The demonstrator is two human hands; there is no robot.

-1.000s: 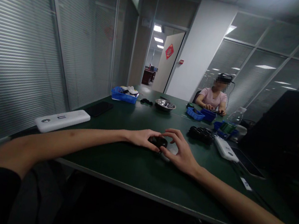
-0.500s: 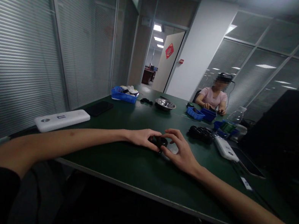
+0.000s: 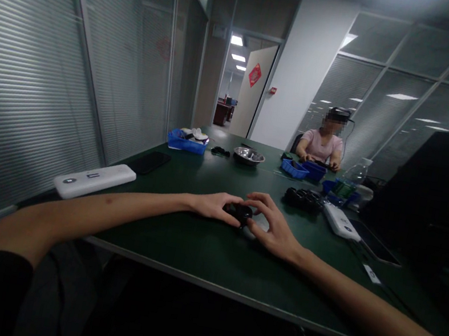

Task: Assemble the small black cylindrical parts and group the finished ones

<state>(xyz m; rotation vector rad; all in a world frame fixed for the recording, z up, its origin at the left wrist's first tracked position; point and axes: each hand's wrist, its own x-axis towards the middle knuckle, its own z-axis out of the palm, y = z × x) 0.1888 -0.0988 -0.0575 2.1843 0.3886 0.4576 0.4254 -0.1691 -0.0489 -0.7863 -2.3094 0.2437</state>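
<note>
A small black rounded object [image 3: 243,214] sits between my two hands just above the green table [image 3: 194,244]; its kind I cannot make out. My left hand [image 3: 217,206] grips it from the left, thumb on the near side and fingers on the far side. From the right, my right hand [image 3: 270,228] curls its thumb and fingertips around the object's right end. Beneath my right palm lies a pale, whitish item [image 3: 258,225], mostly hidden by the hand.
A bundle of black parts [image 3: 303,200] lies right of my hands, near a white power bank [image 3: 341,221] and a plastic bottle [image 3: 350,178]. Farther back are a metal bowl [image 3: 248,157] and blue baskets [image 3: 188,143]. Another white power bank [image 3: 95,180] lies left; a person [image 3: 322,144] sits opposite.
My right thumb and fingers have shifted slightly on the black object. My left hand stays in nearly the same place, and the camera view has moved a little.
</note>
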